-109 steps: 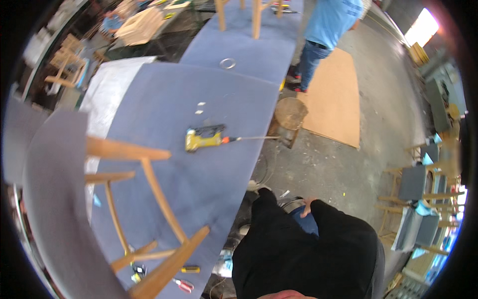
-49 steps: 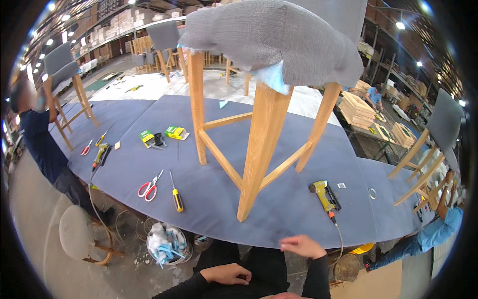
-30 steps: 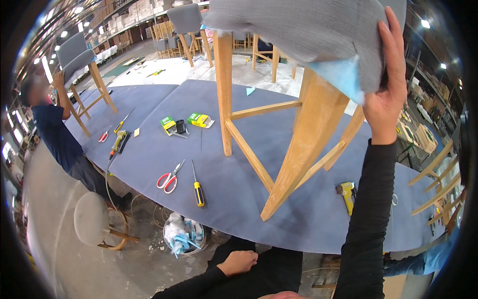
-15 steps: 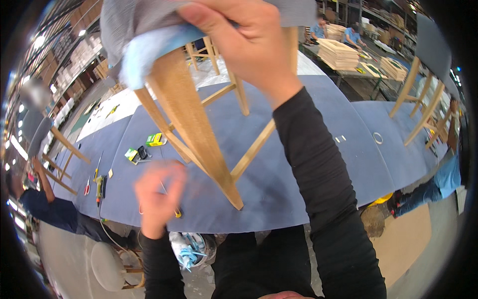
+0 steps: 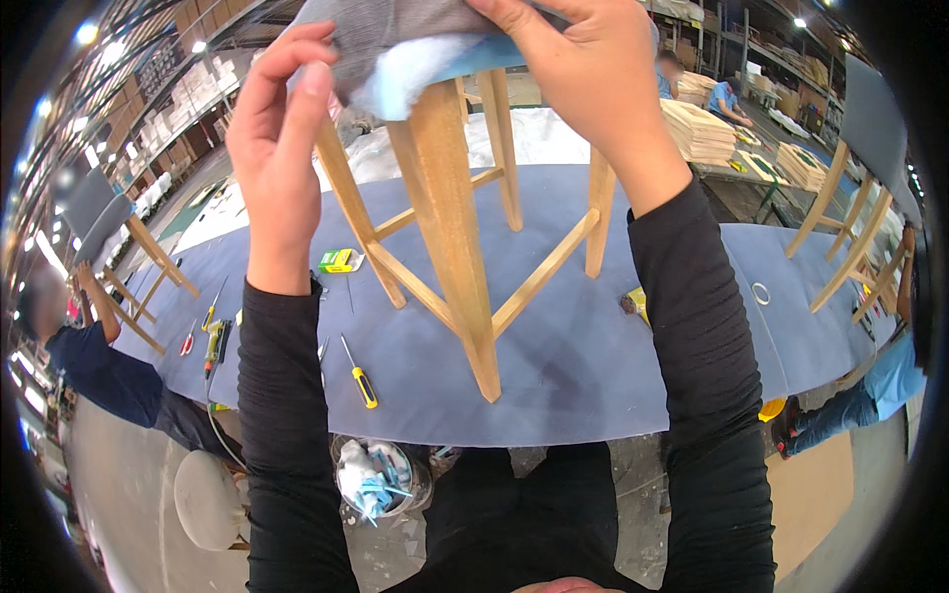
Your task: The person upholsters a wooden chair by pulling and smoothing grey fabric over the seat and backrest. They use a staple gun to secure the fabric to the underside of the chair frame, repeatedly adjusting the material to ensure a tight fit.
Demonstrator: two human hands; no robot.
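On a blue-covered workbench (image 5: 593, 385) in a furniture shop, your left hand (image 5: 282, 148) and right hand (image 5: 583, 74) pinch grey fabric (image 5: 395, 25) over the wooden stool (image 5: 450, 212); the foam corner remains uncovered.

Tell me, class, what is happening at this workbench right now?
A person in black sleeves has both hands up at a wooden chair standing on a blue-covered bench. The left hand and right hand grip the grey fabric over its blue foam seat corner. A yellow-handled screwdriver lies on the bench nearby.
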